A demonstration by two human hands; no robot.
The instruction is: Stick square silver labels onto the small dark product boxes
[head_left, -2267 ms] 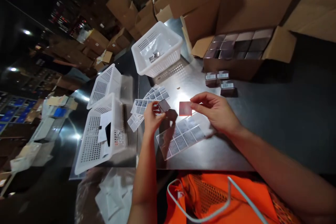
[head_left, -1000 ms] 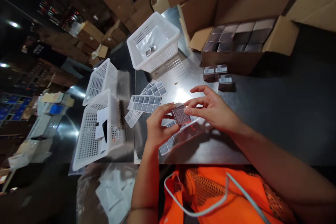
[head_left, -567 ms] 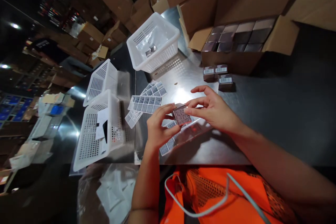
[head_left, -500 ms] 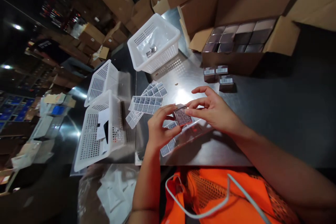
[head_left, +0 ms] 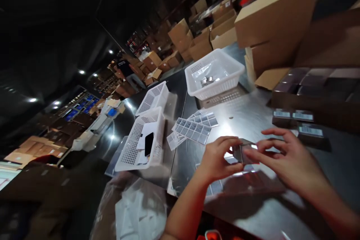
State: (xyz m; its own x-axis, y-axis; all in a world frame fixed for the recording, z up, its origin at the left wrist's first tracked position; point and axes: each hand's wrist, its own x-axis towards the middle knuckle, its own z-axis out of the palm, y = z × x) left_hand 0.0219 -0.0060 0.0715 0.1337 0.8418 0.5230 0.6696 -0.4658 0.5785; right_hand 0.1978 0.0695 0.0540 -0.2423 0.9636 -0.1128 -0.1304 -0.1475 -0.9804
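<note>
Head cam: your L hand grips the box btwn thumb & fingers; your R hand has fingertips on its R side, can't tell if they pinch too. Box is small, squarish, dark grey-brown w/ straight edges & a slightly glossy look; fine detail's blurred. It's up above the table, over a sheet of grey squares, well apart from the white tub.
</note>
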